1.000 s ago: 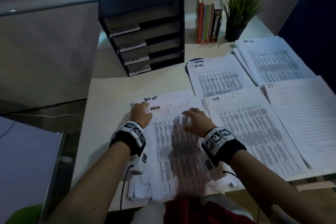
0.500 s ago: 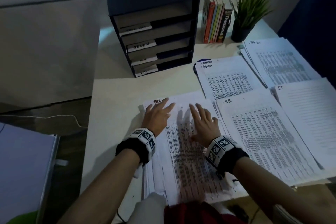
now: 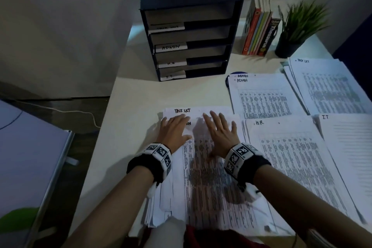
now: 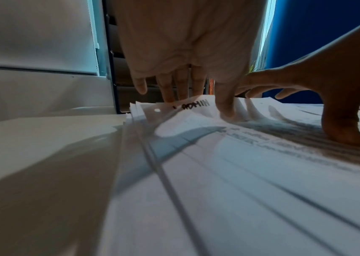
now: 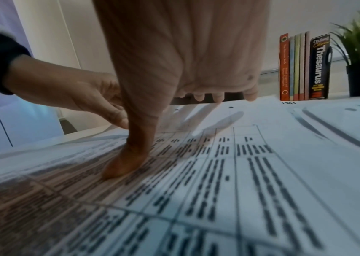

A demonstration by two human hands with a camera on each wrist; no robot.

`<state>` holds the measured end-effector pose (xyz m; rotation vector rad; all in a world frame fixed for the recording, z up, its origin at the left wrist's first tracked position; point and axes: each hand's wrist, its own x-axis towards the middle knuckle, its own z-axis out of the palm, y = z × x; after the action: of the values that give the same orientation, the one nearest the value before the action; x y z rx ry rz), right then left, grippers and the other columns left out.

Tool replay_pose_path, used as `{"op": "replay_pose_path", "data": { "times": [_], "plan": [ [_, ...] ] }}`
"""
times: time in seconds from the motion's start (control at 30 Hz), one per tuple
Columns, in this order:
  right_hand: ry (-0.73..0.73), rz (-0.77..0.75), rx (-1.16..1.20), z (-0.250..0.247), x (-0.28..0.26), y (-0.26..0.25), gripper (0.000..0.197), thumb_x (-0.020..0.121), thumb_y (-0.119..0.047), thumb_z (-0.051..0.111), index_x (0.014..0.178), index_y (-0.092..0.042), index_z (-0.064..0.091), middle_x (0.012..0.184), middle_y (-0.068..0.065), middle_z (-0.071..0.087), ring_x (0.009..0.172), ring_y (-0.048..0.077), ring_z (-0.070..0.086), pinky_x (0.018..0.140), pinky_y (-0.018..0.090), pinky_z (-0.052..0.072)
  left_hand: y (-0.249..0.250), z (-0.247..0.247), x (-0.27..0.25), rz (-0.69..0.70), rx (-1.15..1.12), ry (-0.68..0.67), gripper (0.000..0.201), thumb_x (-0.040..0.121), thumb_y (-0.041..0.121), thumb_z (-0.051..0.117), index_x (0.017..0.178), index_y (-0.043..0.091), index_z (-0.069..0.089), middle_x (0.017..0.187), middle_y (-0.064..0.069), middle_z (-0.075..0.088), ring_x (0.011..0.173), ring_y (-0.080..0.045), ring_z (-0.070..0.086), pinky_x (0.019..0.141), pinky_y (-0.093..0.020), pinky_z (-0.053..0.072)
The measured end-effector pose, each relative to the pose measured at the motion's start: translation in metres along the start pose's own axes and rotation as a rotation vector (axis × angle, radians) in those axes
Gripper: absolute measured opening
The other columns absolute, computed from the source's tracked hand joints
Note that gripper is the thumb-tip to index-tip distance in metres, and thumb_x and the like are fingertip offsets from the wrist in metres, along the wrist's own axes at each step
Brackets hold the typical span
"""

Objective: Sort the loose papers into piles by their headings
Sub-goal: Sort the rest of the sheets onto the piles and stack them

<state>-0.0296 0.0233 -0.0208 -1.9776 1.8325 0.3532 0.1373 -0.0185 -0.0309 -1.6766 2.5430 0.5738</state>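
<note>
Both hands [image 3: 199, 133] lie flat with fingers spread on the unsorted stack [image 3: 211, 183], gripping nothing — thin, limp, slippery sheets, best lifted singly by a top corner.

Paper headings read "TASK LIST" [image 3: 182, 110], "ADMIN" [image 3: 242, 76], "H.R." [image 3: 259, 123], "IT" [image 3: 325, 117]; a tray label [image 3: 171, 47] reads "ADMIN"; a book spine [image 5: 319, 67] reads "Thesaurus".
</note>
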Motion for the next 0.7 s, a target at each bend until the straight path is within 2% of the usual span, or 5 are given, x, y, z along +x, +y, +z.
{"op": "replay_pose_path", "data": {
  "times": [0.17,0.23,0.37,0.53,0.7],
  "plan": [
    [-0.021,-0.025,-0.045,-0.004,0.002,-0.002,0.131,0.064,-0.042,0.079,0.144,-0.02,-0.022,0.154,0.004,-0.023,0.141,0.029,-0.021,0.109,0.058,-0.006,-0.008,0.003,-0.007,0.061,-0.034,0.051,0.047,0.092,0.032,0.053,0.137,0.024,0.041,0.147,0.004,0.037,0.137,-0.011,0.028,0.115,-0.038,0.002],
    [-0.004,-0.015,-0.064,-0.003,0.001,-0.001,0.127,0.064,-0.045,0.078,0.146,-0.02,-0.016,0.155,0.004,-0.019,0.141,0.028,-0.02,0.108,0.059,-0.008,-0.006,0.001,-0.008,0.092,-0.141,0.088,0.026,0.094,0.03,0.049,0.114,0.019,0.061,0.12,0.001,0.061,0.119,-0.016,0.049,0.113,-0.036,0.01],
    [0.126,-0.018,-0.126,0.003,-0.01,-0.004,0.105,0.066,-0.05,0.074,0.144,-0.016,0.014,0.156,0.004,-0.001,0.144,0.027,-0.008,0.099,0.059,-0.017,-0.005,-0.008,-0.011,-0.065,-0.614,0.071,0.053,0.099,0.035,0.032,0.081,0.002,0.069,0.067,-0.006,0.062,0.067,-0.018,0.059,0.09,-0.028,0.035],
    [0.201,-0.062,-0.15,0.017,-0.02,-0.009,0.075,0.068,-0.041,0.077,0.128,-0.011,0.044,0.141,0.007,0.037,0.137,0.022,0.026,0.101,0.058,-0.013,-0.027,-0.007,0.009,-0.153,-0.478,0.112,0.037,0.1,0.029,0.034,0.124,0.011,0.055,0.131,-0.009,0.054,0.123,-0.022,0.043,0.1,-0.029,0.03],
    [0.155,-0.061,-0.114,0.009,-0.014,-0.014,0.078,0.071,-0.037,0.075,0.133,-0.018,0.031,0.131,-0.001,0.041,0.129,0.018,0.033,0.107,0.062,-0.007,-0.037,0.004,0.02,-0.149,-0.422,0.048,0.032,0.096,0.016,0.041,0.123,0.009,0.056,0.126,-0.011,0.053,0.121,-0.026,0.046,0.102,-0.035,0.035]
  ]
}}
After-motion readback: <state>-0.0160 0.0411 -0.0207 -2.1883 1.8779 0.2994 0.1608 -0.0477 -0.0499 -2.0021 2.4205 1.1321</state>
